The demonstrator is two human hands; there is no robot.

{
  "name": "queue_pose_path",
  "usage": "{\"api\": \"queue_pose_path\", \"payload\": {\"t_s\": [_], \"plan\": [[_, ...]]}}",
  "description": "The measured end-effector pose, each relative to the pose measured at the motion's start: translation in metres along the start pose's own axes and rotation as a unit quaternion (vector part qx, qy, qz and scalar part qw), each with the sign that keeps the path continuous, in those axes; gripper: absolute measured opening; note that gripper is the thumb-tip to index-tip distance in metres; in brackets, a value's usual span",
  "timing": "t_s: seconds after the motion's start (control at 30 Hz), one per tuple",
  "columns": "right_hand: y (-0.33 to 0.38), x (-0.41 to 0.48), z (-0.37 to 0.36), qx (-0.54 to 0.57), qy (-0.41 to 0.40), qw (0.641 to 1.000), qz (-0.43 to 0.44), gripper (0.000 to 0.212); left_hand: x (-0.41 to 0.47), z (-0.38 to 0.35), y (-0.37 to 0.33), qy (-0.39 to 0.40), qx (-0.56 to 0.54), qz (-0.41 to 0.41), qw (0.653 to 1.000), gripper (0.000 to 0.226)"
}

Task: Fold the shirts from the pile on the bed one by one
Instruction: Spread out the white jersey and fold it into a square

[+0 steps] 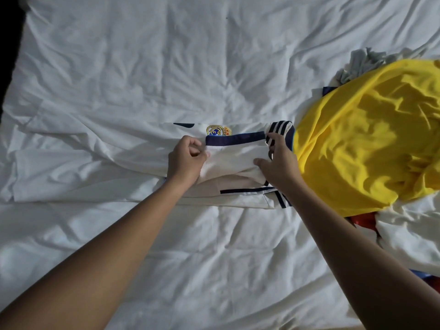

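Bed (pixel 142 67), covered in a white creased sheet: its left edge meets a dark strip. Broad bare sheet lies beyond the hands and nearer the person.

Pile (pixel 352 206) of shirts, right side of the bed: a glossy, rumpled yellow shirt (pixel 369 144) lies on top, a crumpled grey garment (pixel 364 63) shows behind it and a scrap of red cloth (pixel 364 221) below it.

White shirt (pixel 235 160), matt knit with navy stripes: it lies part-folded at the bed's middle, and its right end touches the pile.

Left hand (pixel 187 160): grip clenched, pinching the left end of the white shirt's raised fold.

Right hand (pixel 278 163): grip pinching the striped right end, with the thumb laid along the white cloth.

Navy band (pixel 235 140): a straight trim strip running between the two hands.

Crest (pixel 215 131): a round embroidered badge in gold and blue, just beyond the navy band.
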State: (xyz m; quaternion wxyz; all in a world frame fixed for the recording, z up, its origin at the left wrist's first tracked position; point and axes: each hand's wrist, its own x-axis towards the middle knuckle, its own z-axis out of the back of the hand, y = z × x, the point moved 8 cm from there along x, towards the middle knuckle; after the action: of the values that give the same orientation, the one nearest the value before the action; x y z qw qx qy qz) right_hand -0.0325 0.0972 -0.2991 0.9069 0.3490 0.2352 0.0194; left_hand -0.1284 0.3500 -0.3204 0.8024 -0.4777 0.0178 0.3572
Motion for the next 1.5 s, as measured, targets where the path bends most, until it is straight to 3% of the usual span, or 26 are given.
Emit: {"api": "queue_pose_path", "payload": {"t_s": [0.1, 0.17, 0.3, 0.4, 0.6, 0.7, 0.8, 0.97, 1.1, 1.23, 1.4, 1.5], "plan": [[0.013, -0.007, 0.004, -0.080, -0.065, 0.992, 0.077, 0.069, -0.011, 0.009, -0.018, -0.039, 0.060, -0.130, 0.989, 0.023], [0.031, -0.012, -0.002, -0.119, -0.094, 0.977, 0.148, 0.061, -0.011, 0.015, -0.029, -0.071, 0.151, -0.222, 0.961, 0.028], [0.073, -0.023, -0.049, -0.176, -0.038, 0.943, 0.279, 0.057, 0.008, 0.010, -0.017, -0.021, 0.330, -0.304, 0.893, 0.045], [0.070, -0.021, -0.095, -0.234, 0.049, 0.927, 0.290, 0.063, 0.020, 0.012, 0.018, 0.029, 0.409, -0.283, 0.867, 0.059], [0.059, -0.008, -0.105, -0.269, 0.065, 0.932, 0.233, 0.077, 0.042, 0.086, 0.079, -0.010, 0.413, -0.174, 0.894, 0.069], [0.091, -0.019, -0.105, -0.250, 0.009, 0.938, 0.239, 0.070, 0.037, 0.116, 0.089, -0.020, 0.407, -0.184, 0.895, 0.067], [0.135, -0.027, -0.130, -0.228, 0.001, 0.934, 0.274, 0.060, 0.036, 0.156, 0.091, -0.062, 0.412, -0.204, 0.886, 0.053], [0.210, -0.037, -0.206, -0.206, 0.066, 0.921, 0.323, 0.062, 0.064, 0.232, 0.098, -0.040, 0.459, -0.208, 0.863, 0.045], [0.241, -0.042, -0.265, -0.248, 0.127, 0.904, 0.325, 0.071, 0.091, 0.300, 0.120, -0.036, 0.500, -0.186, 0.845, 0.054], [0.264, -0.045, -0.299, -0.246, 0.110, 0.906, 0.328, 0.063, 0.109, 0.349, 0.136, -0.067, 0.503, -0.197, 0.839, 0.034], [0.279, -0.041, -0.299, -0.185, 0.008, 0.917, 0.353, 0.023, 0.090, 0.387, 0.115, -0.153, 0.407, -0.275, 0.858, 0.014], [0.284, -0.047, -0.285, -0.129, -0.007, 0.921, 0.368, 0.026, 0.054, 0.402, 0.110, -0.194, 0.367, -0.301, 0.859, 0.011]]}}
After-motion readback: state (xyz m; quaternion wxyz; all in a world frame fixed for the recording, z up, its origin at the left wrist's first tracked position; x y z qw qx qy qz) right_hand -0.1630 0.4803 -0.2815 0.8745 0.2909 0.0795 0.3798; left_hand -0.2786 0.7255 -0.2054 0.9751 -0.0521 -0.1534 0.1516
